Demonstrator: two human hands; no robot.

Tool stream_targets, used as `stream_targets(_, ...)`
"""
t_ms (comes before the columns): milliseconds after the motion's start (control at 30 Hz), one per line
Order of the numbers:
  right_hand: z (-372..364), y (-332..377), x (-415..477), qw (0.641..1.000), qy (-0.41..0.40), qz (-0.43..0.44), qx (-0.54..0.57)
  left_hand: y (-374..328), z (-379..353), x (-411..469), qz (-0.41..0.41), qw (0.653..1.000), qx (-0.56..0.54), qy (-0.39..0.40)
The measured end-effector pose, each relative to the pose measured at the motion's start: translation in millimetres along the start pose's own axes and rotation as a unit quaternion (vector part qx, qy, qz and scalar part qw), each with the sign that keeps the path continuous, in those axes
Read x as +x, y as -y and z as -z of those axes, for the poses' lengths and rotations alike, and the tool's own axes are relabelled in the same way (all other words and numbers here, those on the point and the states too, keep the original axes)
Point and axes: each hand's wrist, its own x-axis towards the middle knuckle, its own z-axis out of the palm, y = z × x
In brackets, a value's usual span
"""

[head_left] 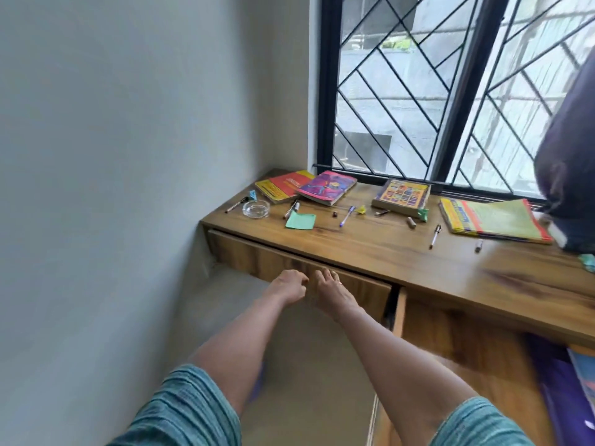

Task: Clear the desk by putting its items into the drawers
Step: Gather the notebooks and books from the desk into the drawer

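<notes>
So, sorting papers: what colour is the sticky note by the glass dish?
Green note, head view.
</notes>
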Motion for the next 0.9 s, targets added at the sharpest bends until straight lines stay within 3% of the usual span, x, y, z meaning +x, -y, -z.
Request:
stream_targets(433,18.9,1.1,181.4,0.980,-0.075,-0.119,0.143,51.4,40.4,170.4,0.003,0.999,-0.042,0.021)
stream_targets(900,45.9,-53.1,321.4,0.966,-0.125,-0.196,0.114,68.0,106.7,401.0,-0.004,0.998,-0.064,0.001)
